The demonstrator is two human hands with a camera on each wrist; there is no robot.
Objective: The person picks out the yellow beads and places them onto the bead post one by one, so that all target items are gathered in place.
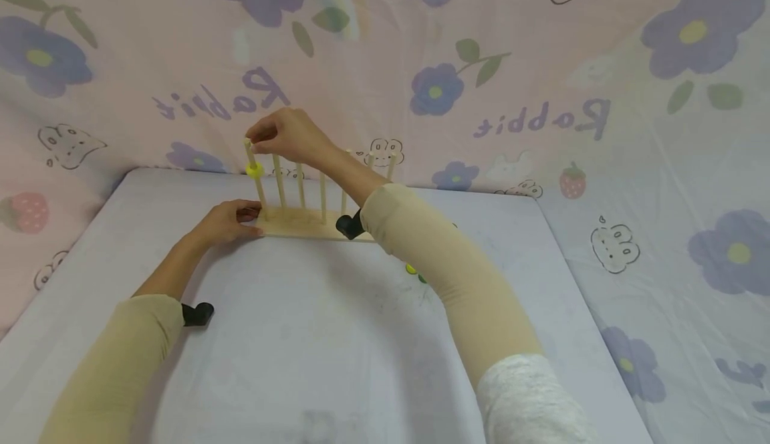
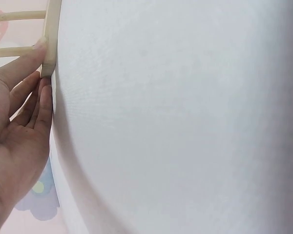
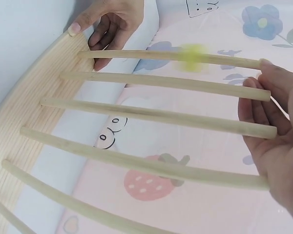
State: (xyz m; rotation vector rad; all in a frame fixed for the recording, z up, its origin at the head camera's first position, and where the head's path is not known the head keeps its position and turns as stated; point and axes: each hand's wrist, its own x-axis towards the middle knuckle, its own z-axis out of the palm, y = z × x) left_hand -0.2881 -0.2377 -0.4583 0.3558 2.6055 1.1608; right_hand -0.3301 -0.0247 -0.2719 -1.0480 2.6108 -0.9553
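Observation:
A wooden peg rack (image 1: 301, 231) stands toward the back of the table, its row of upright dowels rising from a flat base. At its left end my left hand (image 1: 222, 222) grips the base, thumb at the corner and fingers against the end. My right hand (image 1: 291, 138) is at the top of the leftmost dowel (image 3: 224, 60), a fingertip right at its tip. Partway down that dowel is a yellow ring (image 1: 254, 170), below the fingers and blurred in the right wrist view. The right hand's other fingers (image 3: 246, 105) are bent loosely behind the neighbouring dowels.
On the white table (image 1: 271, 364), a yellow piece (image 1: 411, 269) and a green piece (image 1: 422, 279) lie partly hidden by the right sleeve (image 1: 457, 277). A patterned cloth (image 1: 361, 63) hangs behind the rack. Black wrist mounts (image 1: 198, 315) stick out from both sleeves.

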